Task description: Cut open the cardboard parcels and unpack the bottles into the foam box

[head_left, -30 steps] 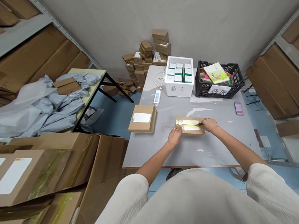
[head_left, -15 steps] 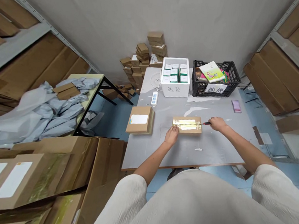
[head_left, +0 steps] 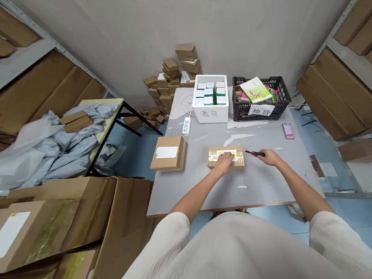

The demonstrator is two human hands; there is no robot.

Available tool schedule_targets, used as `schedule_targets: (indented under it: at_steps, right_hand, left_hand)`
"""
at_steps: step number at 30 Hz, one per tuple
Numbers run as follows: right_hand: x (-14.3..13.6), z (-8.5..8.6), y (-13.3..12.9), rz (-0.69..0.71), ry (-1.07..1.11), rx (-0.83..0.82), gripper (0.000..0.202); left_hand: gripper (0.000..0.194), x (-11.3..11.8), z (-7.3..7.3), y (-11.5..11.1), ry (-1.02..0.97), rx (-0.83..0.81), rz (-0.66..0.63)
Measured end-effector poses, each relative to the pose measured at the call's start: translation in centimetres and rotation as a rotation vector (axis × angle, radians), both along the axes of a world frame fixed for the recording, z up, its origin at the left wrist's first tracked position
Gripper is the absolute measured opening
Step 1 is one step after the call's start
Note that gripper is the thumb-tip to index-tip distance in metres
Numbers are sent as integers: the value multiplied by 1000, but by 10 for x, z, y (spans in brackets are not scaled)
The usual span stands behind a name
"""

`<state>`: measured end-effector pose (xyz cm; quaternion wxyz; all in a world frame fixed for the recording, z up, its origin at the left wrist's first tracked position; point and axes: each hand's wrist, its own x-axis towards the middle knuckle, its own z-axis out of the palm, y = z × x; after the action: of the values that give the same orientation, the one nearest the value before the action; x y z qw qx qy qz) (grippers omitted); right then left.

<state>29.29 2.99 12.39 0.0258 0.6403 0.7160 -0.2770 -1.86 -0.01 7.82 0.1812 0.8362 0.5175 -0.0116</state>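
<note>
A small taped cardboard box (head_left: 240, 161) with a white label lies on the grey table. My left hand (head_left: 225, 162) rests on top of it, fingers spread over the label and the shiny tape. To the right of the box, my right hand (head_left: 270, 157) is closed around a red and black box cutter (head_left: 255, 153). The cutter's tip points left at the box's right end, with a small gap between them. A larger cardboard box (head_left: 165, 153) with a white label sits farther left, near the table's left edge.
Behind stand a white foam box (head_left: 209, 116) of small white-and-green cartons and a black crate (head_left: 259, 115) with books. A power strip (head_left: 186, 125) and a phone-like pink object (head_left: 288, 131) lie on the table (head_left: 194, 192). Large cartons (head_left: 132, 204) crowd the left.
My left hand has slid from the box's near left corner onto its top. The box cutter has come off the box's right end and now points at it from beside.
</note>
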Motion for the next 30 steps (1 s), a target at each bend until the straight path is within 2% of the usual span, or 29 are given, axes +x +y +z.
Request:
schedule_targets:
  at_steps: [4,9,14,23,30]
  right_hand:
    - [2,-12,-5,-24,93,-11,33]
    - [7,-23,-5,-2,126,-16,28]
    - [6,-30,3,65,164,-19,30]
    - [-7,-24,30,202,-35,-86,32]
    - [-18,-31,51,305,-97,-77,33]
  left_hand:
    - [44,19,0,15,42,-67,13]
    - [41,19,-3,20,53,-155,22]
    - [40,20,-4,17,80,-129,5]
    - [48,24,-5,10,81,-109,40]
    - [53,23,-8,9,59,-88,33]
